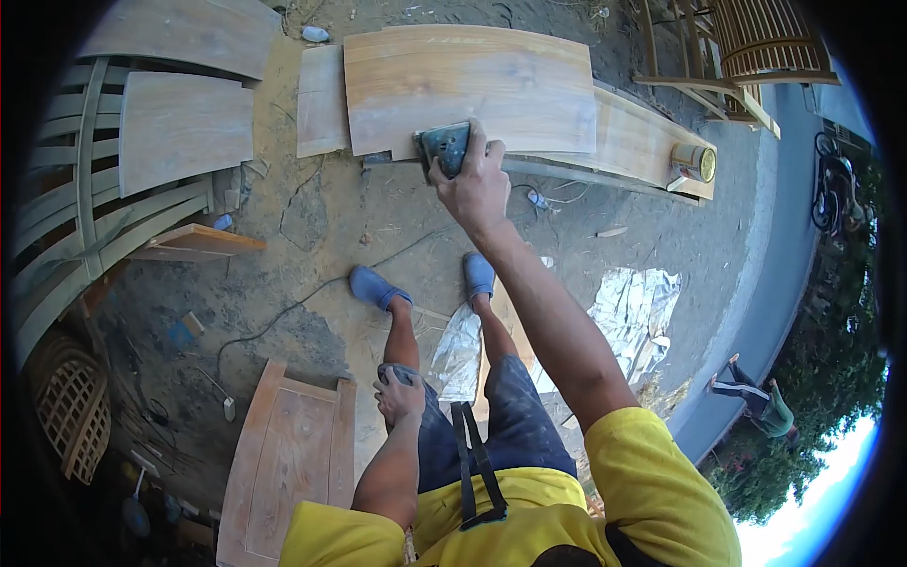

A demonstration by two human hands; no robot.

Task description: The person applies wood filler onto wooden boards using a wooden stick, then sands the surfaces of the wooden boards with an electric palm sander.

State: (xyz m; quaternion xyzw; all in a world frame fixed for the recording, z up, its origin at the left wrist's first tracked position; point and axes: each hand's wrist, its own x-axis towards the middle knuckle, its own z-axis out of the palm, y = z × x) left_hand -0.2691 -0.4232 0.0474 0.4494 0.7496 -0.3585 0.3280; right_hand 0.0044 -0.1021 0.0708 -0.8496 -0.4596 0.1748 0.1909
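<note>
My right hand (472, 189) is wrapped around a dusty dark sander (446, 149). It sits at the near edge of a wide, pale wooden panel (463, 76) with a slightly curved far edge. The underside of the tool is hidden. My left hand (401, 399) rests over my left knee, its fingers spread on the dusty shorts (534, 406); I see no tool in it.
A tin can (694, 163) stands on a long board (638, 132) at the right. A dark cord (293, 307) crosses the ground. More panels (184, 132) lie left, another (293, 458) lower left. A person (756, 397) is on the road.
</note>
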